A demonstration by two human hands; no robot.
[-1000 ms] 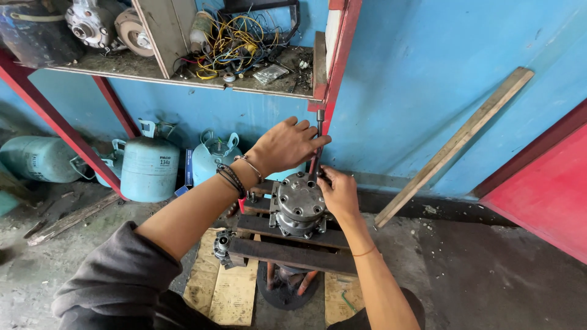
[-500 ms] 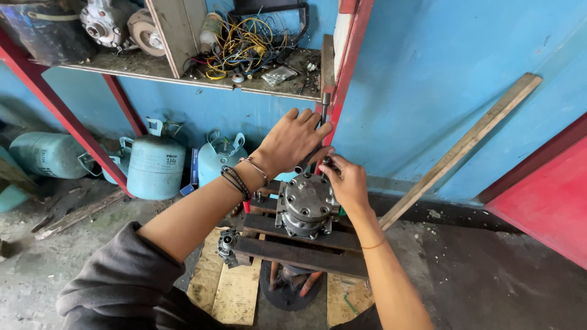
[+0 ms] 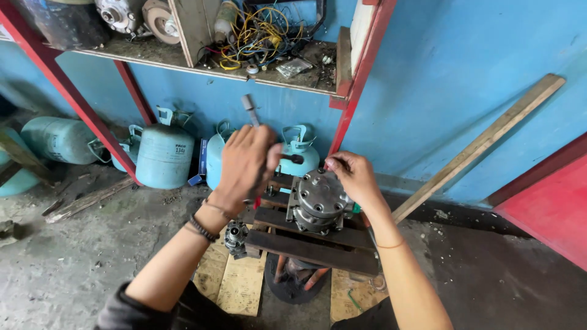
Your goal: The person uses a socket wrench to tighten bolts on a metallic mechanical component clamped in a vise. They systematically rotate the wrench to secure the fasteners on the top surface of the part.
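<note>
Grey compressor [image 3: 319, 200] | left hand [image 3: 247, 164] now grips ratchet [image 3: 251, 111]

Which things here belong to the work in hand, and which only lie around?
In use:
- left hand gripping a wrench handle
- right hand on the grey round metal unit
- dark steel stand bearing the unit

Lying about:
- pale blue gas cylinders
- yellow wires on the shelf
- wooden plank against the wall

Blue wall [image 3: 465, 67], red-framed shelf [image 3: 183, 61], concrete floor [image 3: 79, 263]
</note>
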